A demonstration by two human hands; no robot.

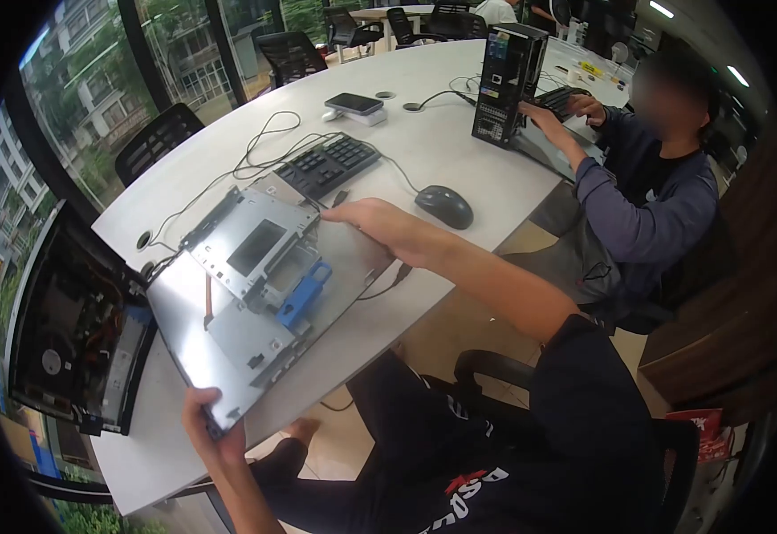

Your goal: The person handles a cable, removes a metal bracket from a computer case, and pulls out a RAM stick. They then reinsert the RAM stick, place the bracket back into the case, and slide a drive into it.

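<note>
Both my hands hold a silver metal computer case panel (192, 325), tilted over the near edge of the table. My left hand (213, 427) grips its near left corner, thumb on top and fingers underneath. At the far right edge, my right hand (370, 224) is closed on the panel, with its fingers partly hidden. A metal drive bracket (304, 222) and a blue plastic latch (304, 295) sit on the panel's upper face. Left of it stands an opened computer case (68, 347), showing a dark interior with cables.
Beyond the panel lie a black keyboard (330, 165), a mouse (444, 206) and a phone on a white box (354, 104). Cables cross the white table (255, 89). At right, a seated person (638, 205) reaches to a black computer tower (508, 84). Office chairs (290, 60) stand behind.
</note>
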